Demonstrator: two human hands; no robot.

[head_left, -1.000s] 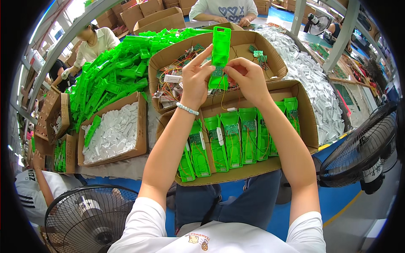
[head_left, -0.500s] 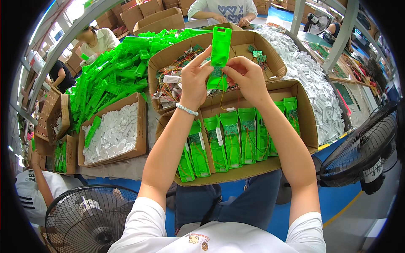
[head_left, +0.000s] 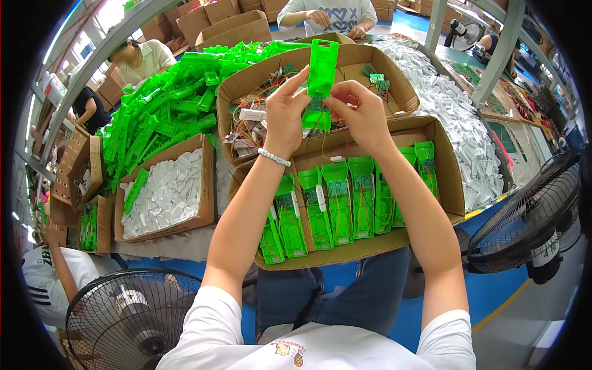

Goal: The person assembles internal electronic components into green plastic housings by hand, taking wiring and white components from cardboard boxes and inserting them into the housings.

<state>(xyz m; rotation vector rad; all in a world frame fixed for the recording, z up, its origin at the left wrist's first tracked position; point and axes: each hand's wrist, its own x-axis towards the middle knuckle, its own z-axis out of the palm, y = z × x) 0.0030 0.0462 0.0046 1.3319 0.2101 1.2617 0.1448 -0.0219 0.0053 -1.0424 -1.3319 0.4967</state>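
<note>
A long green plastic housing stands upright between my hands, above the boxes. My left hand grips its left edge, the thumb at the small green circuit board in its lower part. On the right edge, my right hand pinches at the board with thumb and forefinger; what exactly lies between those fingertips is hidden. Thin wires hang from the board, with a small white connector below. Under my forearms, a cardboard box holds a row of green housings fitted with boards and wires.
Behind, another box holds wired circuit boards. Green housings are heaped at left, near a box of white plastic pieces. More white pieces pile up at right. Fans flank me; co-workers sit across and at left.
My hands and the green housing stay almost in place, with only a slight shift of the right fingers. Across the table, the co-worker's hands have moved.
</note>
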